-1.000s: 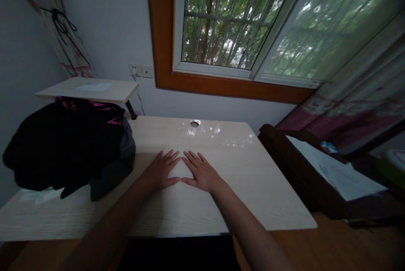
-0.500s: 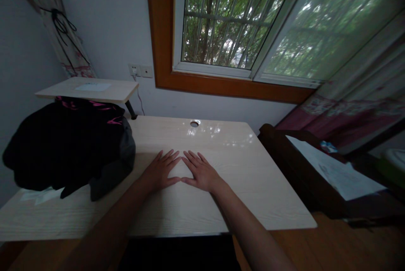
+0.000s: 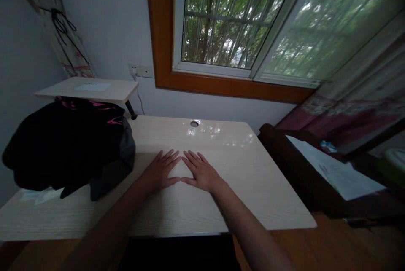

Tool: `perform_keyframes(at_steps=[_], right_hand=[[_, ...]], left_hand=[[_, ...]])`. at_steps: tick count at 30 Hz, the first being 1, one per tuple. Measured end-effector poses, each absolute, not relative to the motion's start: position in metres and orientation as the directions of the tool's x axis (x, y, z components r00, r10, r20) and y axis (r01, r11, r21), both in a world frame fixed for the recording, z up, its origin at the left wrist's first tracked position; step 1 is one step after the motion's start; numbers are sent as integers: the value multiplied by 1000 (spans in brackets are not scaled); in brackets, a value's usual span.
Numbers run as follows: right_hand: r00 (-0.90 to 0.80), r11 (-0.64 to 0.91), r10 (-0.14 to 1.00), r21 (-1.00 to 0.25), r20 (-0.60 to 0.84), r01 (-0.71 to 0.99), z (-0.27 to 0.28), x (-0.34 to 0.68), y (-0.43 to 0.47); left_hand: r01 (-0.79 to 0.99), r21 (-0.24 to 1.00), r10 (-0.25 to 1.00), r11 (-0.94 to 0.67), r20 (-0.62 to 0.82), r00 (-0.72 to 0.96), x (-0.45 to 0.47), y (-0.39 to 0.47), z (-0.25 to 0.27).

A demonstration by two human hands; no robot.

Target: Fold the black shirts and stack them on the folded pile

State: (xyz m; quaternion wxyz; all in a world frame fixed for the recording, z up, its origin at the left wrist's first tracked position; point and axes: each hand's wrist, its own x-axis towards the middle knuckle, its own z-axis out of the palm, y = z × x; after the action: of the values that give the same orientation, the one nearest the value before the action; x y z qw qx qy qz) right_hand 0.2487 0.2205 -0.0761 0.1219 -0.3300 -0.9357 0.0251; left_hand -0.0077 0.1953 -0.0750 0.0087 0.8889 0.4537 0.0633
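Both palms rest flat on a pale wood-grain desk [image 3: 253, 191], near its middle. My left hand [image 3: 161, 172] has its fingers spread and holds nothing. Mirroring it, my right hand [image 3: 201, 173] also lies open, with fingers apart. The thumb tips meet or nearly meet, and the index fingertips lean towards each other. To the left of my left hand sits a heap of black and dark grey cloth [image 3: 72, 144] with pink markings; whether it is clothing or a bag I cannot tell.
A small raised shelf [image 3: 117, 92] with a paper on it stands behind the cloth. Beyond the desk are a cable hole [image 3: 194, 124], a wall socket [image 3: 140, 70] and a barred window [image 3: 228, 22]. Dark furniture [image 3: 303, 174] bearing white sheets [image 3: 335, 174] stands at right.
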Motion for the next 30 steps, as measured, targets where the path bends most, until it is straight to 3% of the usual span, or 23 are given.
perform_keyframes(at_steps=[30], right_hand=[[-753, 781, 624, -128, 209, 612, -74, 249, 220]], left_hand=[[806, 91, 811, -585, 84, 579, -8, 196, -75]])
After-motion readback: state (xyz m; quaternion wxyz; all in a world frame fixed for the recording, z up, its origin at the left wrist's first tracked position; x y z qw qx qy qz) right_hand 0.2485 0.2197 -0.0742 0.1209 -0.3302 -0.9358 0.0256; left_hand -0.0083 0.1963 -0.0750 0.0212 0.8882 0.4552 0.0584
